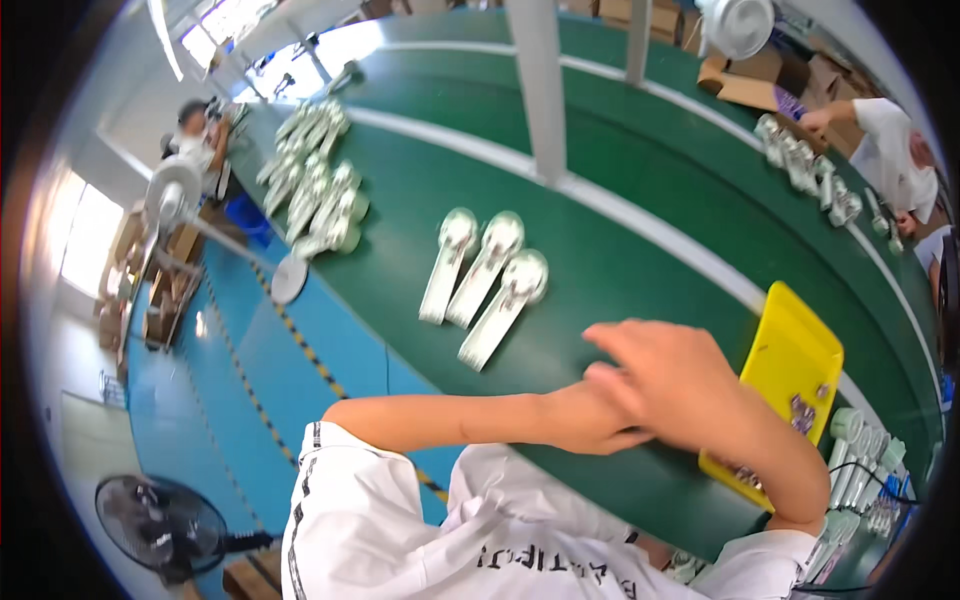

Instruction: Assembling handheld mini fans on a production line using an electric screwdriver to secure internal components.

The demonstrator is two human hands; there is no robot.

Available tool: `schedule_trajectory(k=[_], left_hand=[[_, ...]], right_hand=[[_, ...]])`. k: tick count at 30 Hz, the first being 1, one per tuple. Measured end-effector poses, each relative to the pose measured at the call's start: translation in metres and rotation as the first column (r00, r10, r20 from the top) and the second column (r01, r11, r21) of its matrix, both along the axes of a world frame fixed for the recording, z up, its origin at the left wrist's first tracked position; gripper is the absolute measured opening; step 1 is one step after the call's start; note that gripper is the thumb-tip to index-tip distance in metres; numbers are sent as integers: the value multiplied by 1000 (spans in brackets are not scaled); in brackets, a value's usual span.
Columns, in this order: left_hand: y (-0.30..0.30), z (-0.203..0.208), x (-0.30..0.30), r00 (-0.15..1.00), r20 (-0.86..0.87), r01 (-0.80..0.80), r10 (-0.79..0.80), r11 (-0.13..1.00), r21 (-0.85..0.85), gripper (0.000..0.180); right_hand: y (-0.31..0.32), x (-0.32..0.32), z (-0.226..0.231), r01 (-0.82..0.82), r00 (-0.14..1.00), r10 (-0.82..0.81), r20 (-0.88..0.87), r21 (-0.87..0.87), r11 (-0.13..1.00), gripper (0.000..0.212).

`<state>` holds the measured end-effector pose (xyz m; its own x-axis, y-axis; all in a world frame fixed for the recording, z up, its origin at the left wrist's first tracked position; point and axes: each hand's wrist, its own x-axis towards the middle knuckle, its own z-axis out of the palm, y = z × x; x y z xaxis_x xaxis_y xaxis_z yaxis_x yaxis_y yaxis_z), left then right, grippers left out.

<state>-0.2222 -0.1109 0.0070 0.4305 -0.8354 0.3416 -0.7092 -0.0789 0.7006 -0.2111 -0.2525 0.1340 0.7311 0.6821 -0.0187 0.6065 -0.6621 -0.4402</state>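
Both of my hands meet above the front edge of the green table, in front of three pale green-white pieces point(502, 290) with round heads and flat handles. My right hand point(665, 375) crosses over the left, one finger stretched out to the left and apart from the others; I see nothing in it. Behind it, my left hand point(590, 418) is partly covered and its fingers are hidden, so whether it holds anything does not show. To the right, partly behind my right forearm, a yellow tray point(790, 345) holds small shiny parts point(803, 412).
More such pieces lie in rows at the far left point(315, 190) and beside the tray point(860, 460). A white post point(540, 100) rises from the table. Across it, a co-worker's hand point(818, 118) reaches near cardboard boxes. A black fan point(160, 525) stands at lower left.
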Motion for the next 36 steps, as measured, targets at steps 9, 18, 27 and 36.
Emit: schedule_trajectory(k=[9, 18, 27, 36], left_hand=[[149, -23, -6, 413, 187, -871, 891, 447, -206, 26], [147, 9, 57, 798, 206, -603, 567, 742, 293, 46], [141, -27, 84, 844, 138, -532, 519, 842, 90, 14], [45, -33, 27, 873, -144, -479, 466, 875, -71, 17]], right_hand=[[48, -167, 24, -420, 908, 414, 68, 126, 899, 32], [-38, -235, 4, 33, 995, -65, 82, 338, 941, 42], [-148, -227, -112, 862, 303, -840, -449, 505, 42, 20], [-191, -137, -131, 759, 614, -740, 272, 50, 649, 24]])
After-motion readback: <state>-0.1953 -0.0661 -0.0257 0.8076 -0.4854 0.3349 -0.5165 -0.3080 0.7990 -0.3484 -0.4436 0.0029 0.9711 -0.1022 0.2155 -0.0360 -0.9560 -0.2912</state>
